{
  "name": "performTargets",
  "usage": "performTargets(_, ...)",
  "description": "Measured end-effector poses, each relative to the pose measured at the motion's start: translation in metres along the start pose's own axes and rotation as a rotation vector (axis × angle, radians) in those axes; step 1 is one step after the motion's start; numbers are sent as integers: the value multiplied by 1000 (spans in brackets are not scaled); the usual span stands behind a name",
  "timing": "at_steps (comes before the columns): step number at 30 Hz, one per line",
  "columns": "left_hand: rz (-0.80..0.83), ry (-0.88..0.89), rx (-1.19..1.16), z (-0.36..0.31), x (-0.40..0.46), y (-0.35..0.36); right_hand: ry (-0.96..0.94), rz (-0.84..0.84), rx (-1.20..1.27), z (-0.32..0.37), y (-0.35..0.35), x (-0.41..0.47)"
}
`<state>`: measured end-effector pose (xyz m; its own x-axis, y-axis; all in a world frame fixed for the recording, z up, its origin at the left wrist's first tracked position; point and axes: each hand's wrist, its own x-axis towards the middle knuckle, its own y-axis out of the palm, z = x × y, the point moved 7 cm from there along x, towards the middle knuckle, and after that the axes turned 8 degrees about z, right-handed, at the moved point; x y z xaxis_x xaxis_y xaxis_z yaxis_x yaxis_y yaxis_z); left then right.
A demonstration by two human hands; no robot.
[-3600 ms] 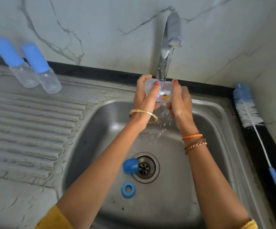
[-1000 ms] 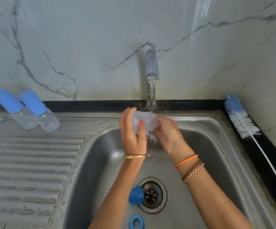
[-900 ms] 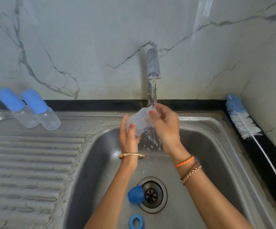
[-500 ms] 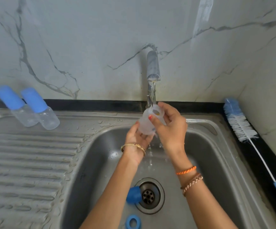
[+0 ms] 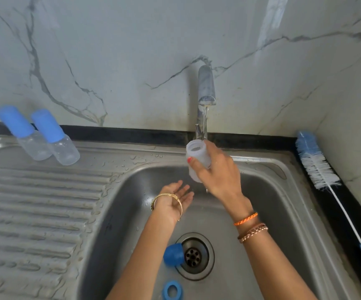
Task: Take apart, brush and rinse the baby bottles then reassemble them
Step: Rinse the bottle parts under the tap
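The right hand [image 5: 217,176] grips the clear open bottle [image 5: 197,158] upright, fingers and thumb wrapped round its body, mouth up directly beneath the tap [image 5: 206,88] at 12 o'clock over the sink [image 5: 268,204]. The left hand [image 5: 176,197] holds nothing, palm up with fingers relaxed, just at 8 o'clock of the bottle and apart from it. In the basin, a blue cap [image 5: 173,254] lies against the drain [image 5: 194,255] at 6 o'clock, a blue ring [image 5: 172,290] just below it, while two capped bottles [image 5: 45,137] rest at 10 o'clock and the bottle brush [image 5: 318,165] at 3 o'clock.

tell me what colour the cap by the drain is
Blue: the cap beside the drain, seen in the head view.
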<state>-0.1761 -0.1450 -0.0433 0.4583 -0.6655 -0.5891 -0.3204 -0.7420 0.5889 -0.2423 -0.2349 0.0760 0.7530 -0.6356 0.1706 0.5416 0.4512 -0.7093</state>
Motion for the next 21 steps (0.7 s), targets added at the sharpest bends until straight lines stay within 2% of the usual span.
performTargets(2,-38,7,26,-2,-4,-7,43,189,105,-4,12,2)
performTargets(4,-70,34,62,-5,-9,-9,102,270,-58,-8,20,2)
performTargets(6,-95,44,93,-7,-11,-11,100,179,-165,-5,13,3)
performTargets(7,-92,46,96,-6,-12,-10,83,160,-73,-4,11,3)
performTargets(9,-80,55,87,-7,-14,-9,72,228,254,-5,14,2)
performTargets(10,-79,61,82,-6,-14,-9,63,255,340,-5,16,1)
performTargets(13,-94,98,109,-5,-15,-13,30,201,267,-14,11,-1)
performTargets(15,-101,122,119,-3,-18,-18,33,223,395,-16,12,-2)
performTargets(18,-79,134,110,-3,-22,-16,39,174,334,-20,6,0)
performTargets(21,-14,119,89,-4,-25,-7,70,174,463,-18,8,-1)
